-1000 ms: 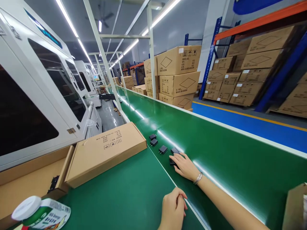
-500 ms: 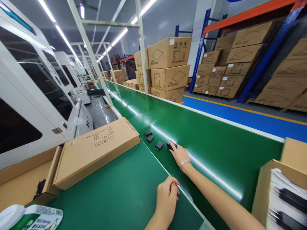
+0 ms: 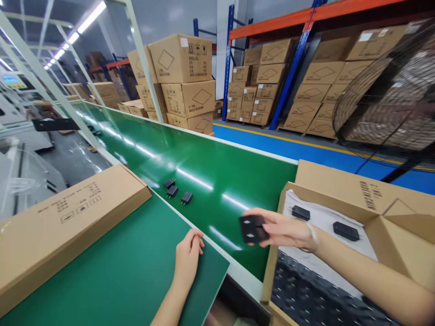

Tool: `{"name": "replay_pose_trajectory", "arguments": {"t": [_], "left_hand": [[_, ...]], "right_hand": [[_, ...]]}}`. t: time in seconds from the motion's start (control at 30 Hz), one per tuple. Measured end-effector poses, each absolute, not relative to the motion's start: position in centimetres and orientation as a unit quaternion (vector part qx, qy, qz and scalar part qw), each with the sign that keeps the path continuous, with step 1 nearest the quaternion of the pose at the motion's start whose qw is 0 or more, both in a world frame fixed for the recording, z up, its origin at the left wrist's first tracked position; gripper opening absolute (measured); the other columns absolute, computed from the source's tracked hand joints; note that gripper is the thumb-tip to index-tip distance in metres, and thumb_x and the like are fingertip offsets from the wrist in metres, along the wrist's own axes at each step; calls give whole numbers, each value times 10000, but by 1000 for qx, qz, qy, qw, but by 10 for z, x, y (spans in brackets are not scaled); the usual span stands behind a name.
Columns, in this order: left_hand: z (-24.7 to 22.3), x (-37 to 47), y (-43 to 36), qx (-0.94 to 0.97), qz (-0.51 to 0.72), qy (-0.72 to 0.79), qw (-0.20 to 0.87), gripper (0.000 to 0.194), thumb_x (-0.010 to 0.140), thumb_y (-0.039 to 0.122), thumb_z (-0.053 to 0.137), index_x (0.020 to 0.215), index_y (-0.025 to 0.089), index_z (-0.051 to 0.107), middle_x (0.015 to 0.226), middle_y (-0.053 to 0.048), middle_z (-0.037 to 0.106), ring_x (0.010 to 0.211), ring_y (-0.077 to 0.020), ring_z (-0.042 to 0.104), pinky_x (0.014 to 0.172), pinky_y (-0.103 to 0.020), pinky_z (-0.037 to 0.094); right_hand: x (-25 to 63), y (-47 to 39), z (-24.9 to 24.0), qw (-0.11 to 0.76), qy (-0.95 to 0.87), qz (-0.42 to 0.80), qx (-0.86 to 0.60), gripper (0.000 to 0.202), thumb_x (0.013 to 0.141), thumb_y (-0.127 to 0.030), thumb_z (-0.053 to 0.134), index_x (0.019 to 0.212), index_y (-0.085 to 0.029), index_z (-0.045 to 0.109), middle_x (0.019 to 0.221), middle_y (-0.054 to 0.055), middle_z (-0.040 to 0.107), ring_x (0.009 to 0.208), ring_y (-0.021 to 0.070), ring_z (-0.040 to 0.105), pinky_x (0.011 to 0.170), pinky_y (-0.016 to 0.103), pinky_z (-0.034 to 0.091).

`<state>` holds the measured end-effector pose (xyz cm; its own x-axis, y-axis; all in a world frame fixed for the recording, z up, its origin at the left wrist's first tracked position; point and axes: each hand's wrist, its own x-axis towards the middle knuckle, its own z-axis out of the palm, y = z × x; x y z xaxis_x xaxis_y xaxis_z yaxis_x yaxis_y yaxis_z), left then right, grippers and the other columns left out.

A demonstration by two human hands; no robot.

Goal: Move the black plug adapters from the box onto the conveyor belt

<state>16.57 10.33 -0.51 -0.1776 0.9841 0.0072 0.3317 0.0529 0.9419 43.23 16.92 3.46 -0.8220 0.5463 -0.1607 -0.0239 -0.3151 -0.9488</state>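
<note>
My right hand (image 3: 283, 230) holds a black plug-in charger (image 3: 250, 229) in the air by the near wall of an open cardboard box (image 3: 272, 267); its prongs blur toward me. Inside the box, chargers stand packed in close rows (image 3: 306, 290), and a white sheet covers part of it. On that sheet lie two loose chargers, one at the back (image 3: 301, 213) and one farther right (image 3: 345, 231). My left hand (image 3: 188, 258) rests on the green worktop's edge, fingers curled in with nothing in them. Three more chargers (image 3: 172, 191) lie on the green conveyor belt (image 3: 217, 181).
A long closed carton (image 3: 71, 226) lies on the worktop (image 3: 129, 271) at left. Stacked cartons (image 3: 188, 97) stand beyond the belt. A rack (image 3: 272, 25) with boxes and a large fan (image 3: 387, 90) are at the right. A metal frame post (image 3: 146, 59) rises beside the belt.
The view has turned right. My right hand has lifted a charger off the belt and carried it toward the open box. My left hand stays curled at the worktop's edge.
</note>
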Motion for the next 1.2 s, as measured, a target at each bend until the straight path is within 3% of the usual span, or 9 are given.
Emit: {"name": "replay_pose_trajectory", "arguments": {"t": [0.13, 0.27, 0.4, 0.57, 0.7, 0.8, 0.9, 1.03, 1.2], "left_hand": [[-4, 164, 102, 543, 435, 630, 345, 254, 817, 348, 389, 772, 202, 592, 598, 19, 583, 515, -144, 543, 576, -253, 439], [-1, 164, 101, 559, 415, 638, 329, 275, 823, 369, 379, 771, 206, 594, 620, 14, 605, 539, -152, 567, 595, -261, 454], [0, 163, 100, 574, 401, 644, 307, 279, 814, 386, 379, 773, 210, 592, 624, 17, 611, 541, -154, 571, 611, -267, 464], [2, 163, 98, 593, 388, 647, 282, 293, 813, 405, 374, 766, 216, 593, 613, 18, 611, 545, -157, 569, 612, -263, 474], [5, 163, 98, 596, 382, 652, 270, 287, 809, 401, 373, 760, 219, 590, 609, 17, 609, 546, -160, 572, 609, -260, 478], [5, 163, 98, 599, 382, 652, 266, 282, 807, 400, 377, 759, 219, 588, 609, 18, 608, 550, -159, 573, 617, -260, 479], [5, 163, 99, 601, 382, 650, 266, 285, 809, 401, 373, 756, 218, 584, 609, 18, 607, 550, -158, 569, 621, -260, 477], [5, 164, 99, 599, 379, 650, 272, 280, 812, 389, 367, 767, 213, 581, 633, 13, 618, 563, -158, 574, 630, -262, 475], [8, 165, 97, 607, 371, 648, 272, 264, 814, 370, 365, 770, 220, 578, 641, 15, 627, 566, -157, 584, 641, -263, 478]], "right_hand": [[512, 119, 39, 223, -505, 815, -178, 362, 823, -361, 659, 1150, -302, 517, 1104, 42, 590, 980, 165, 612, 803, 282, 475], [554, 77, 34, 279, -502, 789, -221, 301, 776, -399, 682, 1001, -307, 506, 1021, 16, 591, 882, 165, 622, 723, 260, 458], [573, 53, 26, 266, -529, 743, -313, 476, 638, -582, 699, 860, -255, 434, 933, 35, 561, 786, 173, 605, 680, 263, 453], [576, 43, 18, 207, -558, 692, -408, 683, 510, -837, 556, 792, -231, 419, 895, 67, 546, 709, 165, 567, 663, 289, 457], [574, 42, 25, 203, -567, 680, -418, 755, 458, -870, 564, 829, -219, 471, 935, 82, 572, 706, 169, 571, 674, 316, 467], [576, 49, 43, 188, -615, 635, -427, 682, 625, -777, 571, 1013, -217, 553, 1049, 103, 581, 840, 196, 592, 751, 331, 474], [581, 64, 55, 108, -722, 450, -515, 440, 844, -537, 479, 1161, -247, 576, 1118, 90, 581, 905, 194, 587, 806, 336, 467], [588, 85, 47, -63, -792, 254, -552, 344, 795, -337, 510, 1117, -301, 626, 1024, 66, 620, 866, 232, 616, 738, 350, 477], [585, 91, 33, -160, -786, 276, -529, 283, 807, -418, 508, 990, -316, 699, 966, 41, 673, 895, 246, 635, 738, 342, 469]]}}
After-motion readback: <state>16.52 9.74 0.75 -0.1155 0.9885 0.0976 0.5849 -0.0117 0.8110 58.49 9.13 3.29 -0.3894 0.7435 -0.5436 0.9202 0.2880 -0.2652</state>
